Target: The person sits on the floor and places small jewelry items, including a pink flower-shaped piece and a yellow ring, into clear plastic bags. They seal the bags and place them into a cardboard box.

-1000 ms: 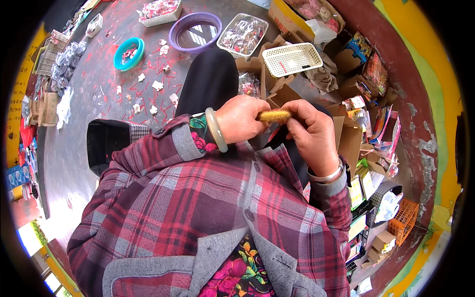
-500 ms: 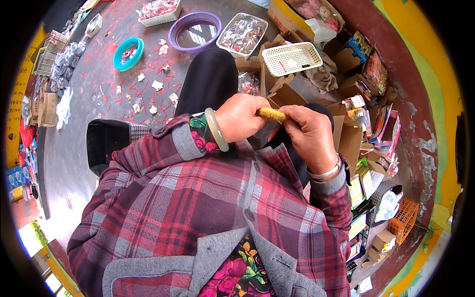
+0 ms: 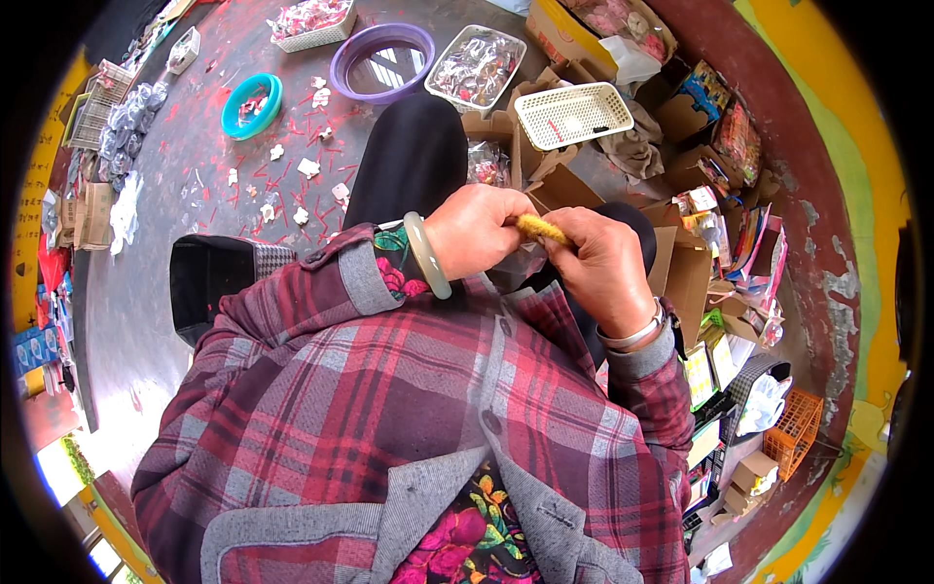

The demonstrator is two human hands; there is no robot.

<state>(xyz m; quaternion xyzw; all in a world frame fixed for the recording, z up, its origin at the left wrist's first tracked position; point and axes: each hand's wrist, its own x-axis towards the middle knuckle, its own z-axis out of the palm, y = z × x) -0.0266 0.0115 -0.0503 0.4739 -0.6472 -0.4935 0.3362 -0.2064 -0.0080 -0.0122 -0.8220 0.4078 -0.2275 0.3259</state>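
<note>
Between my two hands is a short, fuzzy yellow strip [image 3: 541,229], perhaps of chenille. My left hand [image 3: 472,232] pinches its left end, with the fingertips partly hidden. Thumb and fingers of my right hand [image 3: 608,273] close on its other end from the right. The hands are held over my lap, nearly touching. Something clear, like plastic film [image 3: 518,268], shows just below the yellow strip; what it belongs to is hidden.
Open cardboard boxes [image 3: 686,282] crowd my right side. Ahead stand a cream basket [image 3: 574,88], a white tray of small wrapped items [image 3: 513,86], a purple basin [image 3: 422,35] and a teal bowl [image 3: 233,125]. White and red scraps [image 3: 308,167] litter the floor.
The yellow strip has tilted, its right end now a little lower. My right hand has turned slightly and shifted a touch; my left hand stays almost where it was.
</note>
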